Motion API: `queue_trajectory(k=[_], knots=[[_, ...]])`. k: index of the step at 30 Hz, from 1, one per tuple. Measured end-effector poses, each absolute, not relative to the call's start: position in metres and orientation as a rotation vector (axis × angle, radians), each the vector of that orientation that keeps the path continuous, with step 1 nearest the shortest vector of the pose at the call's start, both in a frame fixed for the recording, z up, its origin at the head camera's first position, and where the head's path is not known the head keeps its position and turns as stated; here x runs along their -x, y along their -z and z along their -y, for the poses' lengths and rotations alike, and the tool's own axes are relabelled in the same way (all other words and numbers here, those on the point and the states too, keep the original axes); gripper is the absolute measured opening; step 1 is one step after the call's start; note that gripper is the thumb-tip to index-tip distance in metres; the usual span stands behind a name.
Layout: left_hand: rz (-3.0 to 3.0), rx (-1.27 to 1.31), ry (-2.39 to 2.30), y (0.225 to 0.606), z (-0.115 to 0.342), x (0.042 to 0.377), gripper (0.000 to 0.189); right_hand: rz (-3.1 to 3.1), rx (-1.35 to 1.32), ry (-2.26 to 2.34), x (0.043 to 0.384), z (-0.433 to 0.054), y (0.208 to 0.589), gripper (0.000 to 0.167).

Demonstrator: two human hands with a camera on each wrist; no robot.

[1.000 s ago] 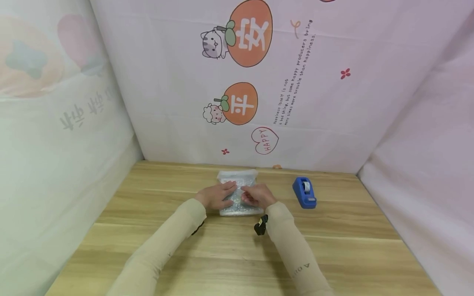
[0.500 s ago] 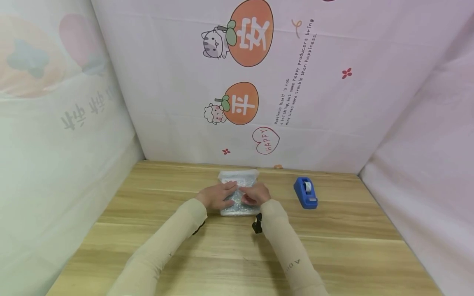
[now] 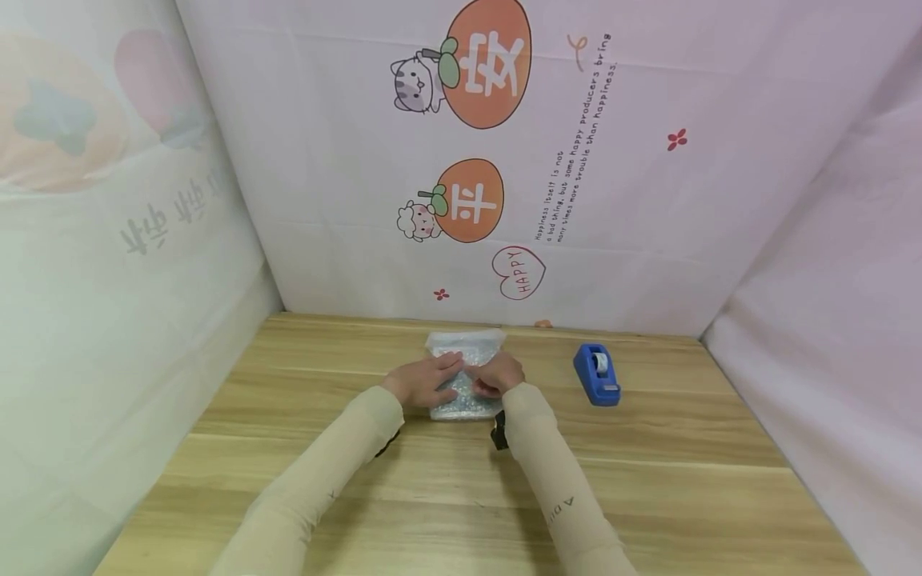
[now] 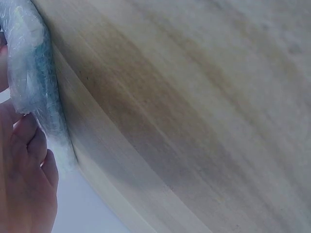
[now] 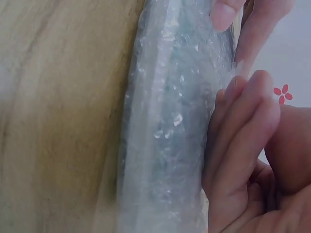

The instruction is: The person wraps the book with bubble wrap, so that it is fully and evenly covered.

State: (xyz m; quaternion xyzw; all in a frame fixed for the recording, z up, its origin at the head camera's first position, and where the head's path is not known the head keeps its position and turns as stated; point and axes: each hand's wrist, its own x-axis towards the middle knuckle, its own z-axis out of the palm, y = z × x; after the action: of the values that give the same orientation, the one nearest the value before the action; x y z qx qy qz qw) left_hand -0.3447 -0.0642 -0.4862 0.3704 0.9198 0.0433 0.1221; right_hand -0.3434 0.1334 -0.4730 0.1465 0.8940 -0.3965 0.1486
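A flat bundle in clear bubble wrap (image 3: pixel 467 408) lies near the back of the wooden table, with something bluish-green showing through. My left hand (image 3: pixel 425 382) rests on its left side, fingers spread over the wrap. From the right, my right hand (image 3: pixel 499 374) presses on the middle of the bundle with its fingers curled. In the right wrist view those curled fingers (image 5: pixel 238 141) lie against the bubble wrap, and a small translucent tab (image 5: pixel 236 68) stands up by the fingertips. The left wrist view catches the bundle's edge (image 4: pixel 36 73) beside part of a hand (image 4: pixel 29 179).
A blue tape dispenser (image 3: pixel 598 376) with a white roll stands to the right of the bundle. The wooden table (image 3: pixel 432 496) meets a printed cloth backdrop (image 3: pixel 346 200) behind, and pale cloth hangs at both sides.
My right hand and forearm have shifted slightly to the left, and the right wrist has turned a little. My left hand stays in place on the bundle.
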Motion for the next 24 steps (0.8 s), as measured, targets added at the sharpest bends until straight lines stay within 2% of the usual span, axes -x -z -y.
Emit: queue_trajectory(k=[3, 9, 13, 16, 20, 24], knots=[[-2.685, -1.084, -0.122, 0.487, 0.064, 0.345, 0.069, -2.644, -0.342, 0.949, 0.345, -0.136, 0.471, 0.051], [-2.684, -1.077, -0.118, 0.488, 0.065, 0.345, 0.069, -2.774, -0.242, 0.649, 0.351, -0.14, 0.472, 0.053], [-2.682, -1.077, -0.102, 0.488, 0.065, 0.344, 0.069, -2.88, -0.152, 0.509, 0.354, -0.146, 0.478, 0.063], [-2.683, -1.08, -0.101, 0.49, 0.064, 0.345, 0.07, -2.912, -0.102, 0.518, 0.357, -0.153, 0.488, 0.064], [-2.684, -1.085, -0.095, 0.489, 0.064, 0.344, 0.07, -2.917, -0.066, 0.562, 0.36, -0.161, 0.498, 0.058], [-2.692, -1.097, -0.081, 0.486, 0.065, 0.344, 0.07, -2.919, -0.018, 0.604, 0.36, -0.163, 0.498, 0.064]])
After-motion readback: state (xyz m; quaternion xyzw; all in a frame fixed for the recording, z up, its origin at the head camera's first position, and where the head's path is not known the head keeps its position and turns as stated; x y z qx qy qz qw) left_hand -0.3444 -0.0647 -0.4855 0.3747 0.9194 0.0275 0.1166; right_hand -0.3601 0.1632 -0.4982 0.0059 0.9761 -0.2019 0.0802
